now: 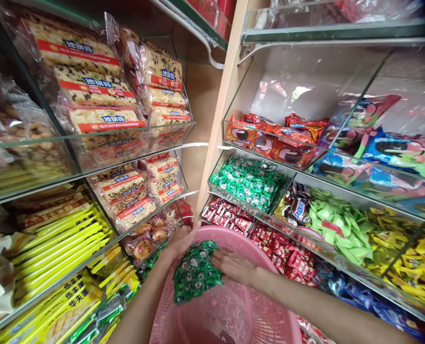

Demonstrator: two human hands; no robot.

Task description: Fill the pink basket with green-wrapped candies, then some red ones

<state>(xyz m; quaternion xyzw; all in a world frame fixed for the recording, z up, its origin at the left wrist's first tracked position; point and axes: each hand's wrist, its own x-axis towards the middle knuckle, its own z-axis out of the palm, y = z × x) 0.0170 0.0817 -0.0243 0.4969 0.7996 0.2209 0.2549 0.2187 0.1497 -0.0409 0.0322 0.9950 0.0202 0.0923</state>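
A pink plastic basket with perforated sides stands low in front of me, its back rim close to the shelf corner. Inside, toward the left, lies a heap of small green-wrapped candies. My left hand is closed at the basket's back left rim, partly covering it; its fingertips are hard to make out. My right hand reaches over the right side, its fingers stretched out and slightly apart against the right edge of the green candies. Both forearms come in from below.
Glass-fronted shelves rise on both sides of a wooden corner post. Stacked wrapped pastries and yellow wafer packs fill the left. On the right are a green candy bin, red packets and light green candies.
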